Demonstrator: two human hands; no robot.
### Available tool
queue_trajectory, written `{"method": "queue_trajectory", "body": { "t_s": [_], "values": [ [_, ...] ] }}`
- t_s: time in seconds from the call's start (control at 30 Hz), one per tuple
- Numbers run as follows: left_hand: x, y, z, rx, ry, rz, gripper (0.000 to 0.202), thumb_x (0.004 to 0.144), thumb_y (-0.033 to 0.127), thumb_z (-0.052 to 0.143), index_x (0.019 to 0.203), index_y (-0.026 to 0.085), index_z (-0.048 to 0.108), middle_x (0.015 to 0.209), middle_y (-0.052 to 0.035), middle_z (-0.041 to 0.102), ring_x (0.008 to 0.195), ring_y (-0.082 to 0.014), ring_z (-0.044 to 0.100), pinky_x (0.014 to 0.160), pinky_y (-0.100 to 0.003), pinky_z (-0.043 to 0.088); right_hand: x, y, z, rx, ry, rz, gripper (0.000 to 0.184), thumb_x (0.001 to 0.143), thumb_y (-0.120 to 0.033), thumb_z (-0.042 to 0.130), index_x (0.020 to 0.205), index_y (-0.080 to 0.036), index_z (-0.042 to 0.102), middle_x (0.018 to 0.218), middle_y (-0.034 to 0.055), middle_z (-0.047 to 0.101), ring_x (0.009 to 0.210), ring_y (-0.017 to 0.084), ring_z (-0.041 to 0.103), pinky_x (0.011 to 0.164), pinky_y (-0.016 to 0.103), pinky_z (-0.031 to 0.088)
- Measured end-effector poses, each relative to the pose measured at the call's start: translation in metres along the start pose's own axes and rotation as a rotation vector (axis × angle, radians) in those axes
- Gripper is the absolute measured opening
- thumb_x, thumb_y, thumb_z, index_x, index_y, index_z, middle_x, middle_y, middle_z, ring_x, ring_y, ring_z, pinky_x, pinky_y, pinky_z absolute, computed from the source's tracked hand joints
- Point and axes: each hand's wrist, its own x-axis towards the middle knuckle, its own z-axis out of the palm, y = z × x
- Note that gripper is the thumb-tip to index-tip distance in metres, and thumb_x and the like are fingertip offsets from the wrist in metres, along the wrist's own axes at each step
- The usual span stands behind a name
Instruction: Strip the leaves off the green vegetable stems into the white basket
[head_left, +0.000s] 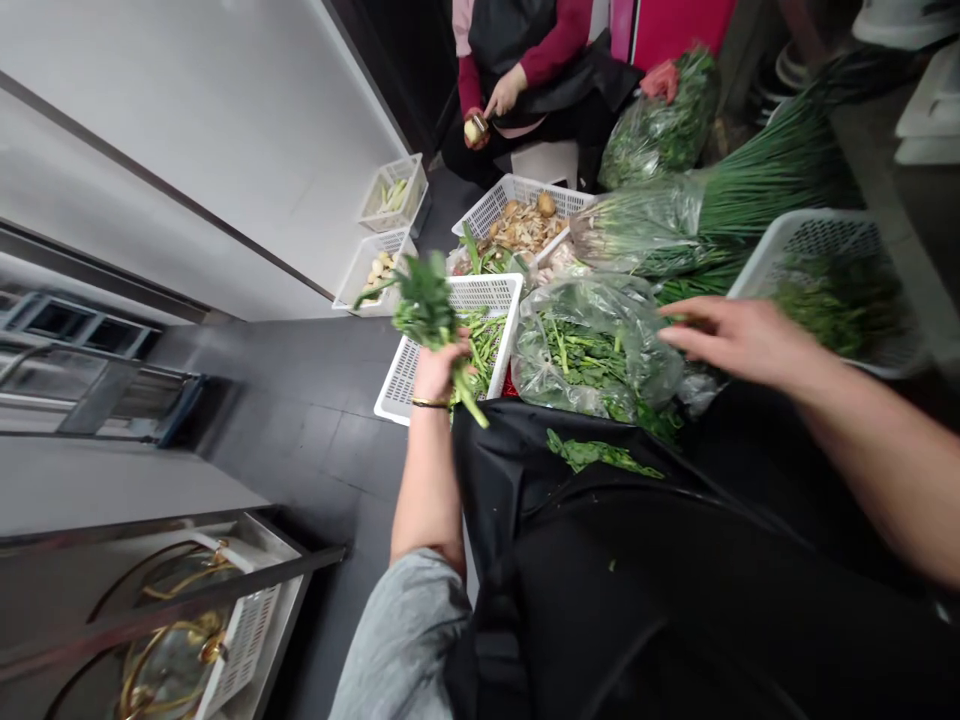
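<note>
My left hand [442, 368] is closed round a bunch of leafy greens [424, 305], stems pointing down toward my lap. Below it stands a white basket [390, 395] with green stems inside. My right hand [739, 340] has its fingers stretched out and a gap beside the thumb, over the right side of a clear plastic bag [540, 370] full of leafy greens. A little dark green shows at that gap; whether the fingers touch it is unclear. Loose leaves [600, 454] lie on my black apron [675, 570].
Opposite me a person's hands [506, 92] hold a peeler and a pale peeled vegetable. Before them is a basket [480, 212] of potatoes and peelings. Long green stalks [780, 180] and a basket of greens [765, 245] are at right. Smaller baskets [352, 285] line the wall.
</note>
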Motion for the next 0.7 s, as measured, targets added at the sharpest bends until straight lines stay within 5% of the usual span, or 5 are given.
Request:
{"method": "queue_trajectory", "body": {
  "t_s": [0.13, 0.2, 0.37, 0.6, 0.7],
  "values": [
    [-0.052, -0.02, 0.043, -0.224, -0.811, -0.399, 0.027, 0.054, 0.012, 0.068, 0.08, 0.008, 0.063, 0.076, -0.0122, 0.067, 0.059, -0.0207, 0.063, 0.048, -0.031, 0.051, 0.007, -0.077, 0.042, 0.606, -0.286, -0.089, 0.028, 0.073, -0.045, 0.064, 0.075, -0.017, 0.067, 0.059, 0.0019, 0.063, 0.05, 0.012, 0.054, 0.049, 0.026, 0.041],
    [-0.067, -0.03, 0.053, -0.348, -0.95, -0.52, 0.026, 0.058, 0.016, 0.068, 0.082, 0.007, 0.062, 0.075, -0.0127, 0.067, 0.06, -0.021, 0.064, 0.052, -0.032, 0.053, 0.009, -0.087, 0.05, 0.736, -0.288, -0.059, 0.032, 0.071, -0.045, 0.066, 0.059, -0.017, 0.06, 0.048, -0.0003, 0.057, 0.042, 0.01, 0.05, 0.043, 0.024, 0.038],
    [-0.088, -0.047, 0.058, -0.467, -0.719, -0.553, 0.032, 0.065, 0.028, 0.072, 0.088, 0.01, 0.058, 0.072, -0.0081, 0.066, 0.062, -0.019, 0.065, 0.054, -0.03, 0.053, 0.006, -0.077, 0.05, 0.781, -0.117, 0.09, 0.036, 0.065, -0.042, 0.073, 0.049, -0.016, 0.053, 0.041, -0.0002, 0.054, 0.036, 0.009, 0.047, 0.036, 0.021, 0.037],
    [-0.093, -0.05, 0.067, -0.648, -0.315, -0.364, 0.03, 0.063, 0.023, 0.076, 0.08, 0.015, 0.053, 0.066, 0.0014, 0.061, 0.051, -0.0073, 0.055, 0.049, -0.019, 0.045, -0.026, -0.087, 0.077, 1.104, -0.061, 0.117, 0.029, 0.068, -0.042, 0.071, 0.077, -0.018, 0.058, 0.048, -0.0025, 0.057, 0.041, 0.011, 0.053, 0.042, 0.025, 0.047],
    [-0.088, -0.047, 0.059, -0.618, -0.385, -0.432, 0.026, 0.065, 0.024, 0.074, 0.081, 0.013, 0.056, 0.068, -0.0015, 0.063, 0.053, -0.0091, 0.058, 0.049, -0.021, 0.047, -0.03, -0.082, 0.072, 1.034, -0.097, 0.092, 0.027, 0.07, -0.039, 0.071, 0.083, -0.018, 0.06, 0.052, -0.0015, 0.059, 0.044, 0.012, 0.055, 0.046, 0.026, 0.049]
  ]
}}
